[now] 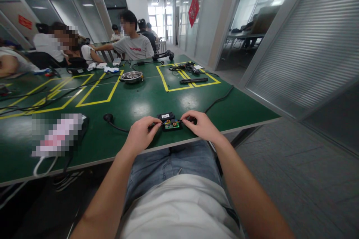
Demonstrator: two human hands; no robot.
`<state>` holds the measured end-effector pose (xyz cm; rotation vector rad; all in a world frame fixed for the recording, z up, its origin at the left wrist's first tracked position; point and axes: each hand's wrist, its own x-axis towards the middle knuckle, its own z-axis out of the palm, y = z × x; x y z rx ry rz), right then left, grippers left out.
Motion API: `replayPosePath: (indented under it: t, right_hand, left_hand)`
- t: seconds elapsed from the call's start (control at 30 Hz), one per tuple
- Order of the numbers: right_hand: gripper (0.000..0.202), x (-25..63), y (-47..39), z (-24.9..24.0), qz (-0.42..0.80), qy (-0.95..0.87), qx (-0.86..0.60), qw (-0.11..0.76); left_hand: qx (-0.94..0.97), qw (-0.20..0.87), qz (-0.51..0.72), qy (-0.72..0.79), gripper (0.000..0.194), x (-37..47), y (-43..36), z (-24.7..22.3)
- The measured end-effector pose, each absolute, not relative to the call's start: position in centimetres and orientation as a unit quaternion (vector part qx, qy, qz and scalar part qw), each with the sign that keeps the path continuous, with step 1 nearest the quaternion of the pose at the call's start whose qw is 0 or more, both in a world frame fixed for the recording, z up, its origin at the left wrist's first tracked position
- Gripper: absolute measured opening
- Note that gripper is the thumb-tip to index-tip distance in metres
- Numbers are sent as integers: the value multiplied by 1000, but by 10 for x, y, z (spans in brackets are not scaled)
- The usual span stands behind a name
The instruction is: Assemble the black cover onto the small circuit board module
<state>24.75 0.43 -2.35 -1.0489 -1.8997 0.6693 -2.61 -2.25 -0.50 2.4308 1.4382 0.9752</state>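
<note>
Near the table's front edge lies a small open black case with a green circuit board (169, 126) inside, carrying copper-ringed coils and fine wires. Its black cover (165, 116), with a white label, rests just behind it. At the board's left end, my left hand (142, 132) pinches the end of a black cable (119, 128), which runs left to a round plug (108, 118). My right hand (202, 125) pinches the wire end at the opposite side, where another black cable (220, 99) leads away behind it. The fingertips partly hide both wire ends.
A metal bowl (131, 77) stands farther back on the green table (134, 101). Right of it, a black bar (193, 80) and coiled cables (179, 68) lie among yellow tape outlines. A blurred pink-and-white item (58, 134) is at left. People sit beyond, including one in grey (134, 46).
</note>
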Motion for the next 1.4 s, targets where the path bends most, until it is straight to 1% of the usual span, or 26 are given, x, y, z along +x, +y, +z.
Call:
replayPosePath:
  t: [0.57, 0.73, 0.93, 1.0, 1.07, 1.13, 1.23, 1.33, 1.4]
  right_hand:
    - [11, 245, 4, -25, 260, -764, -428, 406]
    - [7, 247, 5, -26, 258, -771, -428, 395]
    - [8, 250, 9, -25, 204, -800, -415, 384]
    - [8, 250, 10, -26, 197, -804, -416, 377]
    - [8, 250, 10, -27, 188, -806, -422, 370]
    - [8, 249, 10, -27, 177, -806, -430, 367]
    - [13, 249, 8, -28, 171, -807, -432, 366]
    - [21, 249, 7, -28, 189, -808, -420, 367]
    - [22, 249, 7, -28, 210, -804, -411, 375]
  left_hand:
    - [811, 100, 286, 500, 17, -30, -17, -8]
    - [827, 112, 286, 471, 17, -30, -15, -7]
    - [834, 97, 280, 465, 17, -31, -9, -2]
    - [828, 82, 288, 474, 20, -29, -3, -1]
    - [820, 72, 287, 490, 27, -26, 4, -2]
    - [818, 80, 264, 504, 32, -23, 11, -3]
    - [814, 92, 232, 525, 31, -21, 16, -3]
    - [805, 79, 261, 527, 29, -22, 11, -1]
    - [812, 90, 289, 499, 32, -22, 3, 1]
